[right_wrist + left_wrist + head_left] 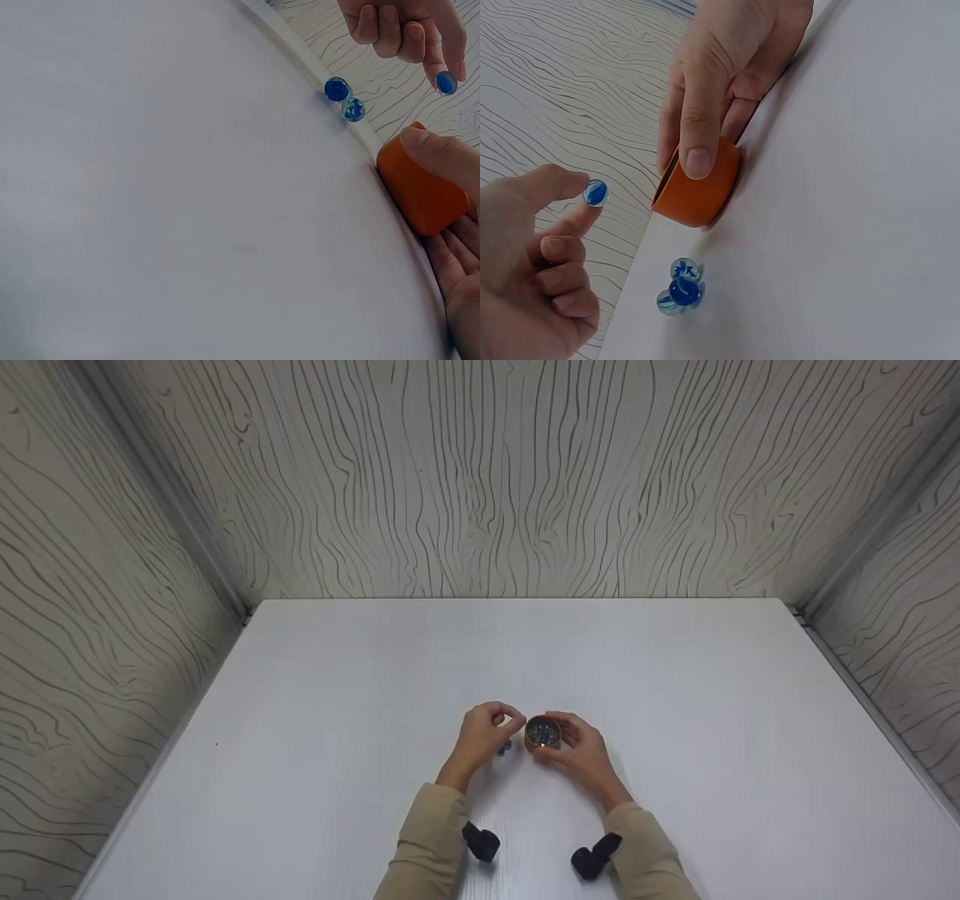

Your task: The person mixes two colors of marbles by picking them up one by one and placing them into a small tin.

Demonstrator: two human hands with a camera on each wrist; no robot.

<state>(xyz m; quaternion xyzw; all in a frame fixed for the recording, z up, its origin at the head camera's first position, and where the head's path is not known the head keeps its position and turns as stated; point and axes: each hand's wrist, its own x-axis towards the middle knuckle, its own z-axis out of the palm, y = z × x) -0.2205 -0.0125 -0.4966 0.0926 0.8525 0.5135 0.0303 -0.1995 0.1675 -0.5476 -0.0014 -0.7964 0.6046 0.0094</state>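
Note:
Between thumb and index finger, my left hand (474,741) pinches a clear glass marble with a blue swirl (596,193). The hand is held just left of a small orange cup (705,196), above the table. My right hand (585,754) grips the cup, thumb on the near side and fingers around the far side. From the head view, the cup's dark inside shows several glints like marbles. Three more blue-swirled marbles (684,289) lie close together on the white surface, beneath my left hand and beside the cup.
The white table (337,682) spreads out around both hands. Wood-grain patterned panels (480,480) rise at the back and on both sides. A black wrist camera (482,842) sits at the left sleeve, another black camera (595,857) at the right sleeve.

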